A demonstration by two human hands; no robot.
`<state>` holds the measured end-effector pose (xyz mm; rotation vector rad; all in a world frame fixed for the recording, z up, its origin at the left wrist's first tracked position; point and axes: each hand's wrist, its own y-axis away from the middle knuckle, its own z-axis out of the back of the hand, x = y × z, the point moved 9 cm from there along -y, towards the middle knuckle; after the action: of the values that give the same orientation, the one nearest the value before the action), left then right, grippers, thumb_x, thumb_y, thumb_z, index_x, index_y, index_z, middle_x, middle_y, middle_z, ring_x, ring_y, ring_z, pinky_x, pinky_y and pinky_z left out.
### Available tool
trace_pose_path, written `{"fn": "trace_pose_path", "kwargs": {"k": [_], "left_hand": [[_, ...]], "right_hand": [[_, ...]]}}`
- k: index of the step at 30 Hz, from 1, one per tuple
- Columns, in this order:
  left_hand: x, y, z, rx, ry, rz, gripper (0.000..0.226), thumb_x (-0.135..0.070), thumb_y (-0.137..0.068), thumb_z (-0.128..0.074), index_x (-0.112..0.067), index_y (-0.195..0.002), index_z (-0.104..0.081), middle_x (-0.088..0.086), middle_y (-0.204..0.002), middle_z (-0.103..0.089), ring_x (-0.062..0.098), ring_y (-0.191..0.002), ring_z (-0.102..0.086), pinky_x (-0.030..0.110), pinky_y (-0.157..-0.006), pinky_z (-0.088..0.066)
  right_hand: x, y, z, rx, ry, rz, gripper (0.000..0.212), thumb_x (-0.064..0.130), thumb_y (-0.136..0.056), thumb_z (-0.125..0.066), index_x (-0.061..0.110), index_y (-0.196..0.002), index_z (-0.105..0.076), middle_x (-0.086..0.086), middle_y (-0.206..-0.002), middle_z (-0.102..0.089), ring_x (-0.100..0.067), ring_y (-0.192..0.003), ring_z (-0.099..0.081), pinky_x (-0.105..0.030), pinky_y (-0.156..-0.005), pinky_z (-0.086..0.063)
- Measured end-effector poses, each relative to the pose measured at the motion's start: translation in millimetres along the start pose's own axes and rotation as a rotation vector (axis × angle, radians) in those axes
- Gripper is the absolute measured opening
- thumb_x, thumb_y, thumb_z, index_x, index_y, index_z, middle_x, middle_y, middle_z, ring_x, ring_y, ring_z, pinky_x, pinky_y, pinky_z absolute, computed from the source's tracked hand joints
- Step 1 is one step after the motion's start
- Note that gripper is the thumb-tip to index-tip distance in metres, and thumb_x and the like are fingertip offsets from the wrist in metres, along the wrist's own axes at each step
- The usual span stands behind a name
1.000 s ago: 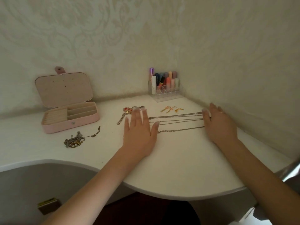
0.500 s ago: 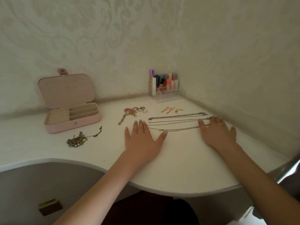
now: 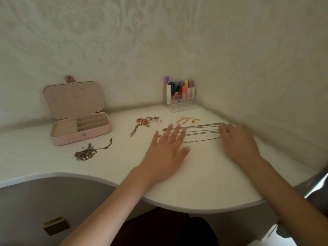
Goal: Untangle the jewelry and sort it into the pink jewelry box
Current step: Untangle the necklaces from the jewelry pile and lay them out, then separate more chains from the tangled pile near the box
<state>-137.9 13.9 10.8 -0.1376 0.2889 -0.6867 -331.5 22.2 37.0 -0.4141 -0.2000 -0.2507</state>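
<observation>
A person's left hand [image 3: 166, 153] is lying palm-down on the curved white table [image 3: 204, 183], fingers straight and spread, fingertips resting over the near ends of several thin silver chain necklaces [image 3: 200, 133] stretched out in parallel rows. The right hand [image 3: 238, 142], at three o'clock from the left, is lying flat as well, its fingers covering the far ends of the same chains. Neither grip is closing on anything; both are wide open and pressing.

At ten o'clock from the left hand, the pink rectangular jewelry box [image 3: 81, 128] is standing open, lid tipped back against the wall, its ring rolls and three long slots showing nothing inside. At one o'clock in the corner, a clear plastic organiser [image 3: 182, 102] is holding upright tubes of assorted colours.

A tangled clump of silver and gold chains [image 3: 87, 153] is sitting at nine o'clock. At twelve o'clock are lying a red-and-gold bracelet cluster [image 3: 142, 122], silver rings [image 3: 154, 118] and gold dangling earrings [image 3: 186, 120].
</observation>
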Motion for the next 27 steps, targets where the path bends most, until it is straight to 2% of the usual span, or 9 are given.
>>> {"fn": "trace_pose_path", "kwargs": {"k": [4, 9, 11, 12, 14, 17, 19, 23, 27], "left_hand": [[-4, -2, -8, 0.104, 0.070, -0.040, 0.055, -0.048, -0.099, -0.012, -0.026, -0.149, -0.024, -0.011, -0.157, -0.016, 0.004, -0.145, 0.002, 0.038, -0.119, 0.006], [3, -1, 0, -0.004, 0.019, 0.033, 0.055, -0.046, -0.100, -0.016, -0.019, -0.140, -0.043, -0.005, -0.152, -0.034, 0.010, -0.145, -0.012, 0.034, -0.119, -0.003], [5, -1, -2, 0.006, 0.013, 0.050, 0.057, -0.047, -0.100, -0.016, -0.016, -0.143, -0.038, -0.003, -0.153, -0.031, 0.010, -0.145, -0.011, 0.032, -0.119, -0.003], [6, -1, -4, 0.022, 0.014, 0.062, 0.059, -0.049, -0.099, -0.016, -0.016, -0.145, -0.034, -0.002, -0.155, -0.028, 0.010, -0.146, -0.009, 0.032, -0.118, -0.003], [9, -1, -7, 0.045, 0.033, 0.089, 0.061, -0.051, -0.098, -0.016, -0.017, -0.148, -0.027, -0.002, -0.157, -0.020, 0.009, -0.146, -0.007, 0.032, -0.118, -0.002], [14, 0, -8, 0.047, 0.102, 0.137, 0.062, -0.054, -0.097, -0.019, -0.020, -0.149, -0.025, -0.004, -0.159, -0.011, 0.014, -0.146, -0.012, 0.032, -0.119, -0.009], [15, 2, -4, 0.031, 0.153, 0.167, 0.061, -0.055, -0.097, -0.021, -0.022, -0.147, -0.029, -0.006, -0.159, -0.006, 0.019, -0.145, -0.018, 0.035, -0.116, -0.020], [24, 9, 14, -0.069, 0.185, 0.192, 0.053, -0.047, -0.099, -0.028, -0.023, -0.146, -0.032, -0.004, -0.160, -0.007, 0.019, -0.144, -0.020, 0.036, -0.113, -0.025], [74, 37, 54, -0.319, 0.072, 0.292, 0.033, -0.018, -0.096, -0.045, -0.013, -0.128, -0.053, 0.007, -0.135, -0.047, 0.026, -0.126, -0.042, 0.040, -0.100, -0.039]], "right_hand": [[22, 13, -11, 0.218, -0.082, 0.106, 0.047, 0.036, -0.103, -0.026, 0.019, -0.145, -0.036, -0.002, -0.152, -0.036, -0.017, -0.144, -0.019, -0.025, -0.113, -0.007], [11, 14, -13, 0.232, -0.099, 0.000, 0.048, 0.042, -0.102, -0.021, 0.021, -0.127, -0.056, -0.007, -0.142, -0.048, -0.026, -0.145, -0.018, -0.034, -0.108, -0.026], [8, 11, -18, 0.227, -0.115, -0.006, 0.046, 0.043, -0.102, -0.021, 0.025, -0.113, -0.062, -0.006, -0.123, -0.061, -0.031, -0.142, -0.025, -0.039, -0.106, -0.031], [7, 10, -20, 0.218, -0.132, 0.001, 0.044, 0.043, -0.102, -0.022, 0.029, -0.095, -0.063, -0.004, -0.101, -0.065, -0.034, -0.137, -0.033, -0.041, -0.106, -0.034], [5, 7, -20, 0.189, -0.165, 0.011, 0.043, 0.044, -0.101, -0.022, 0.031, -0.080, -0.057, -0.003, -0.075, -0.059, -0.039, -0.127, -0.044, -0.045, -0.104, -0.037], [-1, 5, -24, 0.198, -0.143, -0.025, 0.048, 0.045, -0.101, -0.022, 0.023, -0.128, -0.054, -0.011, -0.115, -0.064, -0.034, -0.133, -0.038, -0.044, -0.097, -0.041], [-1, 4, -23, 0.185, -0.149, -0.013, 0.047, 0.043, -0.101, -0.025, 0.023, -0.139, -0.045, -0.007, -0.133, -0.056, -0.032, -0.137, -0.035, -0.042, -0.100, -0.039], [23, 2, -7, 0.041, -0.240, 0.136, 0.042, 0.030, -0.102, -0.036, 0.018, -0.141, -0.044, -0.008, -0.145, -0.045, -0.025, -0.138, -0.035, -0.032, -0.113, -0.021], [96, 5, -4, 0.037, -0.289, 0.394, 0.033, 0.030, -0.098, -0.047, 0.020, -0.127, -0.060, -0.001, -0.128, -0.062, -0.022, -0.119, -0.055, -0.030, -0.107, -0.029]]}}
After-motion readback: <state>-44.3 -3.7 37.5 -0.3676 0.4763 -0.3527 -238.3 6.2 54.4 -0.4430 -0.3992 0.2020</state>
